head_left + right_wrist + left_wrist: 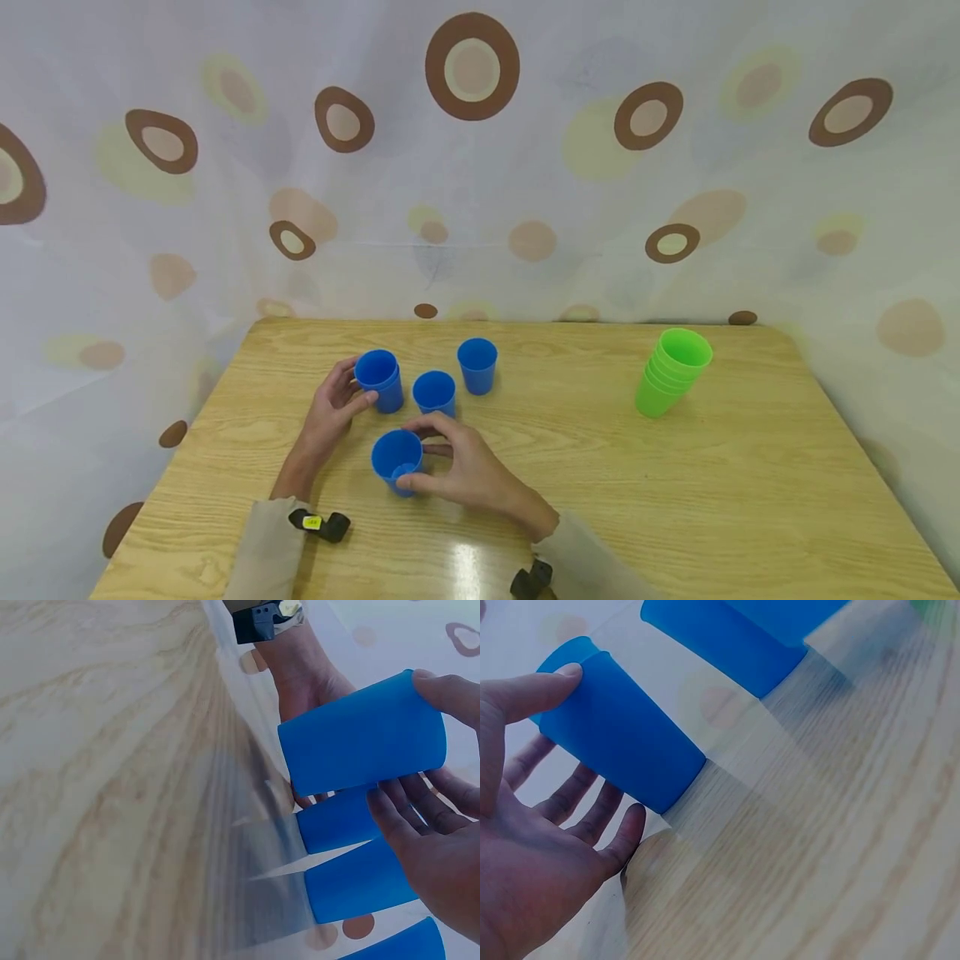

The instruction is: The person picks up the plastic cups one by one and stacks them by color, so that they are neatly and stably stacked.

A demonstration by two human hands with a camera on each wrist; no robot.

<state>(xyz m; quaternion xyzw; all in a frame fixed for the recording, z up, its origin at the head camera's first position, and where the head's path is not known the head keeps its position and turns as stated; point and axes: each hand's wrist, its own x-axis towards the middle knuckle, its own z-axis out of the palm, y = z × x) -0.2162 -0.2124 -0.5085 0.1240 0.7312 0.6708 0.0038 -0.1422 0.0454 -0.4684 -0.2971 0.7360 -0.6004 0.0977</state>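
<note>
My left hand (332, 406) grips a stack of two nested blue cups (388, 395) at the left of the table. In the left wrist view its thumb lies near the rim of the stack (622, 727), with the fingers on the far side. Closer to me, my right hand (472, 467) holds a single blue cup (396, 457) between thumb and fingers. The right wrist view shows that held cup (360, 735) from the side. Behind it stands another blue cup (434, 393), partly covered by the right hand, and further back a third single blue cup (477, 367).
A stack of several light green cups (667, 375) stands toward the back right of the wooden table (570, 467). A patterned curtain (555, 200) hangs along the table's back edge and both sides.
</note>
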